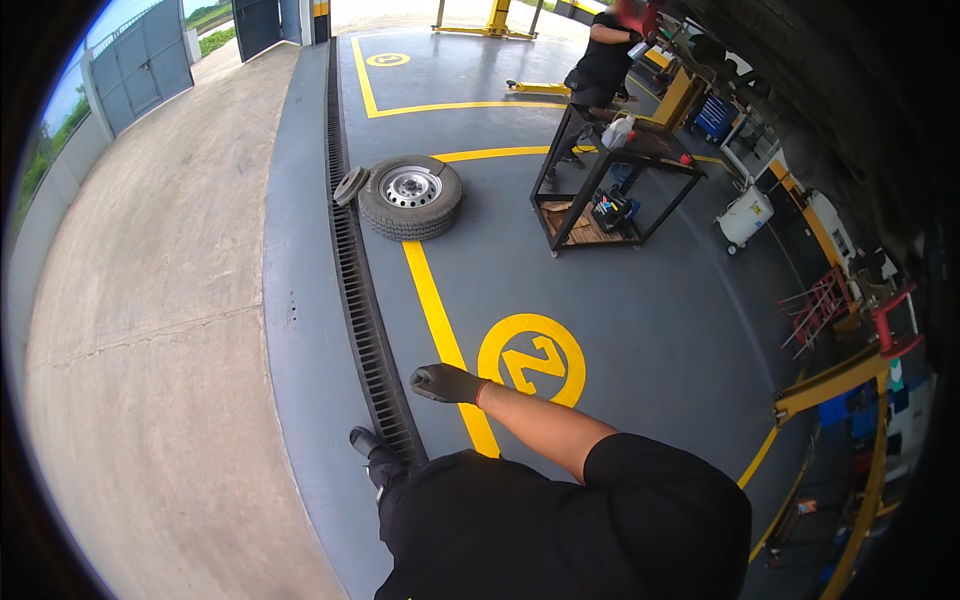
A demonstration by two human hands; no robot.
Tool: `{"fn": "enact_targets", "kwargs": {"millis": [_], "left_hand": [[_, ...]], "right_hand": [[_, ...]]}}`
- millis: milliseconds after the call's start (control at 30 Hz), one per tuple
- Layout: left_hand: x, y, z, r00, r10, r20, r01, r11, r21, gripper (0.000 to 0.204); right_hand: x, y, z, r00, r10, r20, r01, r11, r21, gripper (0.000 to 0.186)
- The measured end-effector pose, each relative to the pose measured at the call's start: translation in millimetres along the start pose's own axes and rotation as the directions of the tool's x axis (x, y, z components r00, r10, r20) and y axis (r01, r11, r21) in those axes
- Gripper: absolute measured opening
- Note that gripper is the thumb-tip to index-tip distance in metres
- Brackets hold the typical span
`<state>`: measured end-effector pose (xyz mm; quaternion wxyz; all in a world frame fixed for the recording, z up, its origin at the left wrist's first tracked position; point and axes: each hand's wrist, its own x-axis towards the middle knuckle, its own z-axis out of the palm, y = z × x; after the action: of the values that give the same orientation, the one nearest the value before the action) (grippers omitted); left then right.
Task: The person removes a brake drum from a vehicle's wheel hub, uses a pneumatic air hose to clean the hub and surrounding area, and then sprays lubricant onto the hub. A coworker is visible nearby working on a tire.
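Observation:
My right hand (447,383), in a black glove, hangs in front of my body above the floor. Its fingers are curled closed, and nothing shows sticking out of them. The hand touches nothing around it; below it run a yellow floor line (432,290) and a dark drain grate (362,310). My left hand is out of the picture. Farther ahead, a wheel with a tire (410,196) lies flat on the grey floor, with a dark round part (350,186) leaning beside it.
A black metal cart (640,150) ahead carries a white jug (618,131) on top and a black battery-like box (612,210) below. A person (597,70) in black stands behind it. To the right are a white wheeled tank (745,215), a red frame (815,308) and a yellow lift arm (830,388).

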<state>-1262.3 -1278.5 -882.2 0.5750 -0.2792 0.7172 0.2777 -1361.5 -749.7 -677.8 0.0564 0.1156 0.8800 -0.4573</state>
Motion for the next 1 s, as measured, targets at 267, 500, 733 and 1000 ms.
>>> {"fn": "enact_targets", "kwargs": {"millis": [267, 500, 733, 1000], "left_hand": [[30, 312, -239, 0.918, 0.389, 0.082, -0.266, 0.447, 0.854, 0.044], [15, 816, -498, 0.585, 0.727, -0.359, -0.809, 0.489, -0.326, 0.053], [3, 1077, -418, 0.438, 0.890, -0.130, -0.887, 0.451, 0.101, 0.022], [91, 1079, -308, 0.974, 0.195, 0.114, -0.226, 0.835, 0.502, 0.032]], "right_hand": [[28, 146, 0, 0.580, 0.743, 0.334, -0.500, 0.648, -0.574, 0.016], [75, 142, 3, 0.261, 0.931, 0.254, -0.914, 0.153, 0.377, 0.046], [294, 181, -60, 0.296, 0.913, 0.279, -0.925, 0.202, 0.322, 0.048], [530, 192, -274, 0.730, 0.550, -0.405, -0.546, 0.826, 0.139, 0.038]]}}
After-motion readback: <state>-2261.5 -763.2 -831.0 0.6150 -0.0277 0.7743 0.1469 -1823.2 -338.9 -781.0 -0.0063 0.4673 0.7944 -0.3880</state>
